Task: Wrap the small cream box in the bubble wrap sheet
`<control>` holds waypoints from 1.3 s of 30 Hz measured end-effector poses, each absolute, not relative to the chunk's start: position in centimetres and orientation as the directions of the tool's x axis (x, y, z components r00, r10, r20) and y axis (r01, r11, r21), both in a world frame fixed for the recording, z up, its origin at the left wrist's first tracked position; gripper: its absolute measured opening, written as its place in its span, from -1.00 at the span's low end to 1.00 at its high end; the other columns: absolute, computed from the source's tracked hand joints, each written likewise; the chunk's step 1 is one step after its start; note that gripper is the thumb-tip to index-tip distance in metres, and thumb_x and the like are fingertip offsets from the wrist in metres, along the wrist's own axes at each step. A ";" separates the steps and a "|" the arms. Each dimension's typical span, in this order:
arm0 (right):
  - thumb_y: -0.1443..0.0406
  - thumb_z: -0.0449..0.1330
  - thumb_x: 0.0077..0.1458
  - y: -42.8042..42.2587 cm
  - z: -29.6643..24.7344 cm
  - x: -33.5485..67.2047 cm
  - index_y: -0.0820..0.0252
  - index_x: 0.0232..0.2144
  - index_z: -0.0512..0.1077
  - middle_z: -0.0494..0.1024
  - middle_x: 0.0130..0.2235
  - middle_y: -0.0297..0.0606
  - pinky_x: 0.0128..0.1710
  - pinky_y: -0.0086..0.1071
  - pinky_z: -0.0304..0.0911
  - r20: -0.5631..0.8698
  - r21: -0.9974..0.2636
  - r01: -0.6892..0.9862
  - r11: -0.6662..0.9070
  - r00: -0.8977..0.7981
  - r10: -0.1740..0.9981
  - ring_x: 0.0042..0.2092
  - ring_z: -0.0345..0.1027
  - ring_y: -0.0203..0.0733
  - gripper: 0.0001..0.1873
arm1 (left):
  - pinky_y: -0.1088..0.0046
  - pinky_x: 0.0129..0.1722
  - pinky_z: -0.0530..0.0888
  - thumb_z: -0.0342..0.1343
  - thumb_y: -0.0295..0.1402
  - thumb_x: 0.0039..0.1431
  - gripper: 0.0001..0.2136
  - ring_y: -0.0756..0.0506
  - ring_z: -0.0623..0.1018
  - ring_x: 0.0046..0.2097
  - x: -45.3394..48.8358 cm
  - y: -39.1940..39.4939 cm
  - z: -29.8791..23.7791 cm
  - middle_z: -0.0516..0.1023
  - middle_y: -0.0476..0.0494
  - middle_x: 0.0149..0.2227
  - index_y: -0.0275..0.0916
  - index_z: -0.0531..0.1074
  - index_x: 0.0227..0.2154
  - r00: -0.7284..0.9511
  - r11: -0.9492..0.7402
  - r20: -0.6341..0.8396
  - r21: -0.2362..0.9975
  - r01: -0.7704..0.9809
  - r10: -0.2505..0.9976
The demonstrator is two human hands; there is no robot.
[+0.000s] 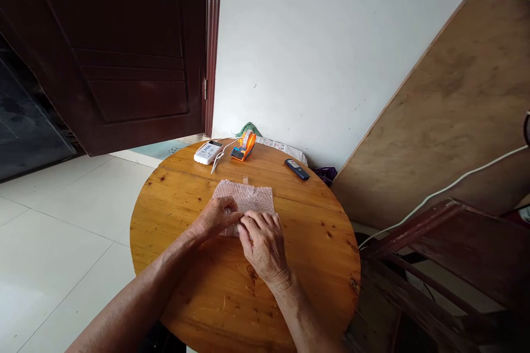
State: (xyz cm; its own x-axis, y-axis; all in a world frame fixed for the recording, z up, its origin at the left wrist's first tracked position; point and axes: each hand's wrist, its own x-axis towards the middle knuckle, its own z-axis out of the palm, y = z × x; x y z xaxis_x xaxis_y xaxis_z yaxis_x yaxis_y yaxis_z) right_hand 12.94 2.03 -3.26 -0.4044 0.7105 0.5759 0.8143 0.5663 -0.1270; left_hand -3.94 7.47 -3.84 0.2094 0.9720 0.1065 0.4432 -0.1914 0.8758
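Note:
A flat piece of clear, pinkish-looking bubble wrap (248, 194) lies on the round wooden table (306, 242). My left hand (216, 215) is on its near left part, fingers curled and thumb and forefinger pinched together at the wrap. Beside it, my right hand (264, 240) bends its fingers over the wrap's near right part. The fingertips of both hands almost meet. Part of the wrap is hidden under the hands, and whether anything lies inside it cannot be made out. At its far edge sticks a small strip of clear tape (245, 180).
Toward the back stand an orange tape dispenser (244, 146) and a white device (207, 152) with a white cable. A dark remote-like device (297, 169) lies at the back right. Around the table are a dark red door (136, 66), a wooden board (447, 105) and a wooden chair (455, 242).

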 end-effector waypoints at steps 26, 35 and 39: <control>0.23 0.27 0.23 2.4 -3.1 12.3 0.01 -0.03 0.48 0.51 -0.10 -0.24 -0.19 -0.21 -0.04 0.502 0.018 0.860 0.510 -0.449 0.739 -0.13 0.25 -0.09 -0.75 | 0.49 -0.41 0.34 0.20 -0.29 0.04 -0.66 -0.09 0.54 -0.41 -7.4 4.4 -3.3 0.53 -0.05 -0.53 -0.30 0.57 -0.12 -0.143 0.219 -0.167 0.712 0.667 0.976; 0.26 0.28 0.21 2.2 -2.9 12.1 0.05 -0.07 0.46 0.51 -0.15 -0.21 -0.21 -0.20 -0.04 0.503 0.039 0.857 0.513 -0.461 0.731 -0.15 0.23 -0.05 -0.77 | 0.59 -0.61 0.19 0.09 -0.49 -0.07 -0.96 0.08 0.28 -0.63 -6.7 5.0 -3.8 0.27 0.13 -0.67 -0.30 0.43 -0.51 -0.114 0.219 -0.187 0.859 0.462 0.976; 0.28 0.26 0.22 2.2 -2.8 12.0 0.07 -0.08 0.47 0.52 -0.14 -0.19 -0.19 -0.20 -0.02 0.501 0.017 0.853 0.521 -0.459 0.734 -0.14 0.24 -0.04 -0.79 | 0.62 -0.65 0.21 0.06 -0.44 0.01 -0.98 0.12 0.25 -0.64 -4.9 5.0 -2.7 0.29 0.14 -0.60 -0.27 0.36 -0.48 -0.095 0.193 -0.170 0.909 0.369 0.981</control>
State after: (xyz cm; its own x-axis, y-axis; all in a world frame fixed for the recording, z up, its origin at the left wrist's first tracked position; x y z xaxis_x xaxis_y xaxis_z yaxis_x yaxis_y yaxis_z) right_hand 12.04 2.16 -2.84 -0.4585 0.7337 0.5014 0.8532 0.5213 0.0173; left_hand -4.94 4.98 -2.66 -0.0949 0.9809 -0.1698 0.3687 0.1930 0.9093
